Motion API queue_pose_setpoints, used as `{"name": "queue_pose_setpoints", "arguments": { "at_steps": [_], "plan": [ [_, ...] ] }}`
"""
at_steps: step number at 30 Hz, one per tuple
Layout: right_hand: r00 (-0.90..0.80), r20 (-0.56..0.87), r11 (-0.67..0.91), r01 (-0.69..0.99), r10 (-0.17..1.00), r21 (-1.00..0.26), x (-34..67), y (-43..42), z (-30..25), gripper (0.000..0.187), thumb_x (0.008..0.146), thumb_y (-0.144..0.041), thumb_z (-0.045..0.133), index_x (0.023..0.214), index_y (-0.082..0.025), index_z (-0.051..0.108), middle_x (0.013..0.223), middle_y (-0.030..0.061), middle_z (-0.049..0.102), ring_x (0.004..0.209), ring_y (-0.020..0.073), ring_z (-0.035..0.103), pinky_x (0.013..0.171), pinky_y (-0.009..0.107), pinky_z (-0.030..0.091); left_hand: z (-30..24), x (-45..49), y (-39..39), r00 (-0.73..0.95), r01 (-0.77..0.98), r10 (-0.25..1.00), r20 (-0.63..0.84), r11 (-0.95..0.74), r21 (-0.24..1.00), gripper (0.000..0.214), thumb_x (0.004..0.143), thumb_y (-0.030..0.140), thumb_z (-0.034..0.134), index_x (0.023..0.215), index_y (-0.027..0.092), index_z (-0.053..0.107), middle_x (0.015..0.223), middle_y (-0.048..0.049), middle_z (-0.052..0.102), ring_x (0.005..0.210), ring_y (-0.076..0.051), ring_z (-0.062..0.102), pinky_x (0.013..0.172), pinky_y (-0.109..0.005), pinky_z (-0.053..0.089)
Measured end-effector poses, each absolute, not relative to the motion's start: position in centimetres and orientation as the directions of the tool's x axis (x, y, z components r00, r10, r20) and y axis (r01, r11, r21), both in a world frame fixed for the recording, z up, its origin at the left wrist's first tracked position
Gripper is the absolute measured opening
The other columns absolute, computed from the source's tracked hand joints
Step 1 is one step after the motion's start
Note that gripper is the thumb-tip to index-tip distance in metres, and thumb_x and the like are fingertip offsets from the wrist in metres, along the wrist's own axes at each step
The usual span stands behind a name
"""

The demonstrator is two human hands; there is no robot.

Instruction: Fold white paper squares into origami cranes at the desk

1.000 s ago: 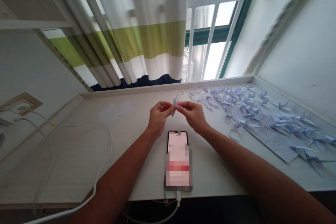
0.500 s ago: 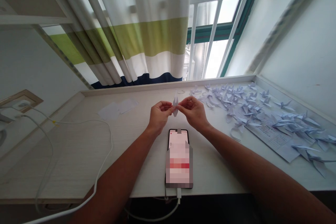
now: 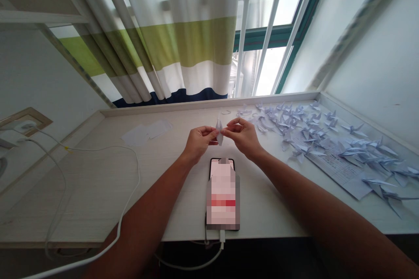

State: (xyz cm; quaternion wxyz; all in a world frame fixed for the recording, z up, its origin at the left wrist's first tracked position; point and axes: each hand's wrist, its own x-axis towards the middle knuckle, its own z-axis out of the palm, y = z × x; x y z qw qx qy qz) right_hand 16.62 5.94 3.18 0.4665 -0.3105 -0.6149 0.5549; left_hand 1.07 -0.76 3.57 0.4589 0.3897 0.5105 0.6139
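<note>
A small white folded paper piece [image 3: 219, 133], narrow and pointed at both ends, is held upright above the desk between my two hands. My left hand [image 3: 201, 139] pinches its left side between thumb and fingers. From the right, my right hand [image 3: 241, 136] grips the other side with thumb and fingertips. Many similar white folded paper cranes [image 3: 294, 124] lie heaped on the right of the desk. Just below my hands, a phone [image 3: 223, 200] with a partly blurred screen lies on the desk, a white cable plugged into its lower end.
Flat white paper sheets [image 3: 147, 133] lie left of my hands. A printed sheet [image 3: 343, 174] sits under some cranes. A white cable [image 3: 139, 170] runs from the wall socket [image 3: 26, 126] across the left side. The desk [image 3: 81, 192] has a raised back edge; a curtain [image 3: 190, 43] hangs behind.
Both hands stay in nearly the same place with the folded paper between them. The paper looks slightly turned or spread, and the right fingers have shifted a little. The view has moved slightly.
</note>
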Motion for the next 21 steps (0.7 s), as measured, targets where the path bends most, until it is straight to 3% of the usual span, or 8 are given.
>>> {"name": "queue_pose_setpoints", "arguments": {
  "at_steps": [5,8,11,15,21],
  "plan": [
    [-0.384,0.271,0.239,-0.128,0.883,-0.962,16.4,6.3,2.5,0.043,0.066,-0.050,0.087,0.083,-0.020,0.062,0.077,0.0038,0.073,0.072,0.0194,0.071,0.071,0.037,0.059,3.2,1.1,-0.6,-0.255,-0.114,0.967,0.003,-0.033,0.993,0.044,0.068,0.050,0.089,0.084,0.014,0.071,0.078,-0.0121,0.077,0.071,-0.023,0.073,0.066,-0.035,0.056],
    [-0.389,0.358,0.371,-0.043,0.849,-0.927,16.5,6.1,2.5,0.037,0.074,-0.050,0.082,0.084,-0.020,0.064,0.079,0.0045,0.072,0.074,0.0193,0.069,0.073,0.037,0.059,3.2,1.0,-0.5,-0.280,-0.091,0.960,0.012,-0.039,0.995,0.044,0.066,0.049,0.090,0.083,0.013,0.071,0.076,-0.0117,0.076,0.068,-0.022,0.072,0.064,-0.034,0.056],
    [-0.443,0.481,0.574,0.095,0.756,-0.813,17.0,6.0,2.8,0.026,0.083,-0.045,0.076,0.090,-0.022,0.069,0.087,0.0051,0.072,0.078,0.0200,0.068,0.075,0.038,0.059,3.2,0.8,-0.5,-0.349,-0.086,0.936,0.046,-0.081,0.993,0.043,0.065,0.048,0.090,0.082,0.013,0.073,0.075,-0.0116,0.076,0.068,-0.022,0.072,0.065,-0.035,0.056],
    [-0.644,0.566,0.798,0.120,0.515,-0.590,17.7,6.4,3.0,0.018,0.091,-0.037,0.070,0.105,-0.028,0.076,0.104,0.0066,0.071,0.093,0.0234,0.068,0.082,0.041,0.056,3.1,0.6,-0.4,-0.405,-0.084,0.913,0.059,-0.101,0.991,0.042,0.065,0.047,0.090,0.081,0.012,0.074,0.074,-0.0103,0.076,0.064,-0.019,0.070,0.066,-0.035,0.057],
    [-0.702,0.588,0.897,0.171,0.402,-0.409,18.1,6.8,3.0,0.020,0.098,-0.032,0.062,0.111,-0.031,0.077,0.100,0.0074,0.069,0.092,0.0237,0.064,0.078,0.039,0.053,3.5,0.8,-0.8,-0.381,-0.090,0.923,0.046,-0.086,0.992,0.040,0.066,0.046,0.090,0.082,0.012,0.075,0.077,-0.0116,0.076,0.068,-0.021,0.071,0.067,-0.037,0.058]
  ]
}}
